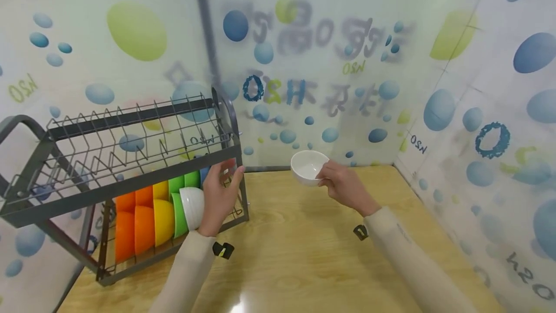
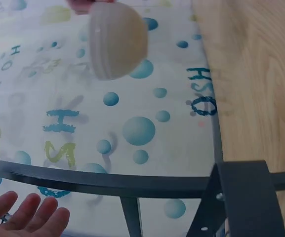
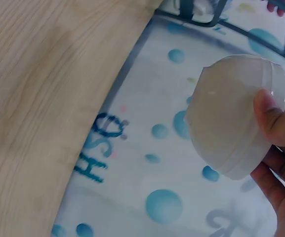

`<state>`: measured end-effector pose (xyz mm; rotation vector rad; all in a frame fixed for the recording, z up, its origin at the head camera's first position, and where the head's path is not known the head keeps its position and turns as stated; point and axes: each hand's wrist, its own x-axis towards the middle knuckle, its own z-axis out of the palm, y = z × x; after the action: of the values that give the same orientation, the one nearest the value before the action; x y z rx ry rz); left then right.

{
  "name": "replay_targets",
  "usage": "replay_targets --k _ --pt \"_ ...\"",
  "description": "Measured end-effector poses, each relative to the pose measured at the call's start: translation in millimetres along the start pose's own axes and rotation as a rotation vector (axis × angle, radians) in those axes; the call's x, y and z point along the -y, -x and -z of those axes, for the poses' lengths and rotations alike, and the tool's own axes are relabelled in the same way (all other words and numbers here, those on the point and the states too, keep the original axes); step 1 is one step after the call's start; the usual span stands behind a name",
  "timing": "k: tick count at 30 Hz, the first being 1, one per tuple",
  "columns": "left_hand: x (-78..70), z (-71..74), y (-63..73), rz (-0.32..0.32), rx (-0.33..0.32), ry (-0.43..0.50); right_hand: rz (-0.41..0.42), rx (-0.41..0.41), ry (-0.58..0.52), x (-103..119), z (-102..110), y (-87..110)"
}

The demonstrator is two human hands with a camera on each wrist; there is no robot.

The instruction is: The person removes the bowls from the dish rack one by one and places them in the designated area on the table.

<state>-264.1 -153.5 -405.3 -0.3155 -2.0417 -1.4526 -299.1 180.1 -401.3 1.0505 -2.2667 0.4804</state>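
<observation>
My right hand [image 1: 347, 185] pinches a small white bowl [image 1: 306, 167] by its rim, above the table. In the right wrist view, the thumb [image 3: 273, 118] presses on the outside of that bowl [image 3: 231, 113]. My left hand [image 1: 219, 197] is at the right end of a dark two-tier dish rack [image 1: 126, 177], its fingers spread and holding nothing. Beside it in the lower tier stands another white bowl [image 1: 192, 206], partly covered by the hand. The left wrist view shows the left fingers [image 2: 28, 212] loosely bent near a rack bar.
On the rack's lower tier several bowls stand on edge in a row: orange [image 1: 124, 235], yellow [image 1: 163, 221] and green [image 1: 179, 214], with some blue at the right. The wooden table [image 1: 304, 255] meets a wall sheet [image 1: 326, 110] printed with dots and letters.
</observation>
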Motion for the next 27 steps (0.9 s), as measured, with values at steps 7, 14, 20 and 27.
replay_targets --k 7,14,20,27 --pt "-5.1 -7.4 -16.3 0.050 -0.013 0.093 -0.082 -0.020 0.082 -37.8 -10.7 11.8" --pt "-1.6 -4.7 -18.0 0.035 -0.032 0.001 -0.167 -0.055 0.130 -62.9 -22.8 26.3" --pt "1.2 -4.1 -19.4 0.017 -0.037 -0.050 -0.285 -0.011 0.158 -80.0 -26.9 42.5" --pt "1.9 -6.5 -18.0 0.007 -0.017 -0.061 -0.357 0.004 0.180 -92.2 -31.8 61.8"
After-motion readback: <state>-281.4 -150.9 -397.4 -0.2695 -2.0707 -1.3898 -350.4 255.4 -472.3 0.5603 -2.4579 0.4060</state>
